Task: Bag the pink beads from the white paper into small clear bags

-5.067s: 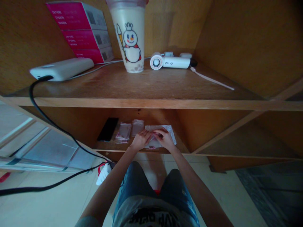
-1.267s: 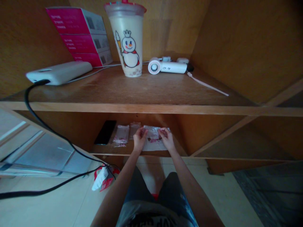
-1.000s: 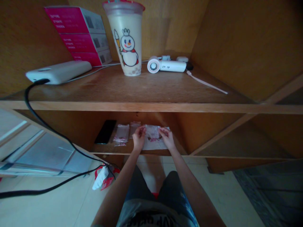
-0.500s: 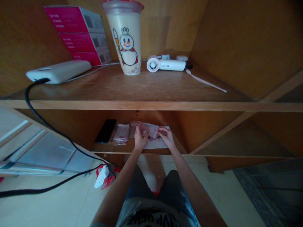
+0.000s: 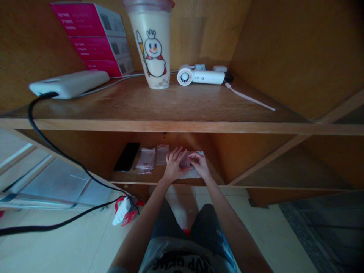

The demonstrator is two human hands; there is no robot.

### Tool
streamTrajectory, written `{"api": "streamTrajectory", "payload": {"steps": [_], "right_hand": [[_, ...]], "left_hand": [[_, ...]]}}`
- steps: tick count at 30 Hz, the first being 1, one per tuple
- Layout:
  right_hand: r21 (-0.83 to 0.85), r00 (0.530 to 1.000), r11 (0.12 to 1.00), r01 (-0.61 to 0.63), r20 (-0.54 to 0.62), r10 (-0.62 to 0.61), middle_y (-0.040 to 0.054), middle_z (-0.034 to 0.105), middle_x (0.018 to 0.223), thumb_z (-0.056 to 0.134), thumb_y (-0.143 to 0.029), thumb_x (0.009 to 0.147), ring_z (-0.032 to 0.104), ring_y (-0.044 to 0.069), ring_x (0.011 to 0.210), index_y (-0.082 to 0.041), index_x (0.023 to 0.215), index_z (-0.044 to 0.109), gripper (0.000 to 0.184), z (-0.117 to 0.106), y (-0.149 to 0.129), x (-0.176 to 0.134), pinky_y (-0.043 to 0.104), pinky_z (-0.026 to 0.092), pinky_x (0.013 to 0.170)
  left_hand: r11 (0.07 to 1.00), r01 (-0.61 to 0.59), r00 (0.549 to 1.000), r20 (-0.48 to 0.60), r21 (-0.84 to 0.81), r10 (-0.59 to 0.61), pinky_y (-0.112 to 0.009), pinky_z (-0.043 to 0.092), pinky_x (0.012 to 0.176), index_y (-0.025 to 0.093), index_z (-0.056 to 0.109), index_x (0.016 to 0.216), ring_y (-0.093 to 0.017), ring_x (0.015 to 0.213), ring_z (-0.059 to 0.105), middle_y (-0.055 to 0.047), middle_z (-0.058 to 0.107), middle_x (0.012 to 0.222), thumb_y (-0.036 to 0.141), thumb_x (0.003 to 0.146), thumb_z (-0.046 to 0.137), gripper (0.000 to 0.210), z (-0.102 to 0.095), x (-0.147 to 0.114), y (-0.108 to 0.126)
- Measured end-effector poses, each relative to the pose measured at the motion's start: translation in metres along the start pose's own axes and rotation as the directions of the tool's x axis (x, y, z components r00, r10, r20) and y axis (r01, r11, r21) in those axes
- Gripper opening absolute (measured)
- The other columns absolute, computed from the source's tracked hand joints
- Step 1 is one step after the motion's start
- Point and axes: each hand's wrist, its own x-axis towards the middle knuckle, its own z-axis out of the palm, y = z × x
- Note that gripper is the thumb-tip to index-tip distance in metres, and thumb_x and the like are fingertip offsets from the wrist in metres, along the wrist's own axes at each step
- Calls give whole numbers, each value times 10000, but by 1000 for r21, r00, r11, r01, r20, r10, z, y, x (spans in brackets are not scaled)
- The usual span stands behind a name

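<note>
On the lower shelf, a small clear plastic bag (image 5: 184, 161) with a pinkish tint lies between my hands. My left hand (image 5: 174, 164) has its fingers stretched along the far side of the bag and its thumb at the near side, holding it. My right hand (image 5: 200, 164) is closed in a pinch at the bag's right end; whatever else its fingertips hold is hidden. Beneath both hands lies a pale sheet (image 5: 193, 174). Left of my left hand are another clear bag (image 5: 162, 154) and a pile of small clear bags with pink marks (image 5: 146, 159).
A black phone (image 5: 126, 157) lies left of the bags. On the upper shelf stand a snowman-print drink cup (image 5: 155, 49), pink boxes (image 5: 88, 38), a white device (image 5: 69, 84) with a black cable (image 5: 82, 167), and a small white fan (image 5: 201, 77). The shelf edge (image 5: 170, 126) juts above my hands.
My left hand has moved right, closer to my right hand, its fingers now stretched over the bag. The bag left of it shows more fully. My right hand has hardly moved.
</note>
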Motion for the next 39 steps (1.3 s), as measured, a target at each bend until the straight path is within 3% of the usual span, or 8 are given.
{"api": "streamTrajectory", "payload": {"steps": [6,18,33,39], "right_hand": [[-54,999,998,15,39,-13,18,658,805,529,-229,717,591,184,780,-231,747,629,104,0,-9,-1,330,449,751],[-75,1000,997,-7,16,8,15,663,720,534,-221,669,597,174,697,-206,688,639,108,-1,-7,-3,325,459,703],[-81,998,997,-2,66,8,29,679,779,603,-272,704,611,191,760,-215,738,666,92,1,-6,-3,332,468,749],[-162,991,980,119,74,-108,26,673,861,492,-327,819,588,189,880,-238,754,681,219,4,-3,-2,349,416,862]], "left_hand": [[999,-14,998,66,-31,16,-426,234,988,263,401,1278,-242,1177,390,-73,499,1259,468,719,612,632,2,0,-3],[996,71,995,73,48,-74,-430,289,935,226,304,1340,-265,1123,377,-98,477,1222,547,668,619,809,2,-1,-2],[992,91,995,31,88,-94,-416,309,901,217,443,1230,-260,1069,382,-88,480,1161,593,656,595,702,0,-2,1],[994,89,990,102,66,-95,-429,292,914,239,453,1211,-261,1089,384,-78,497,1169,554,676,601,638,0,0,2]]}}
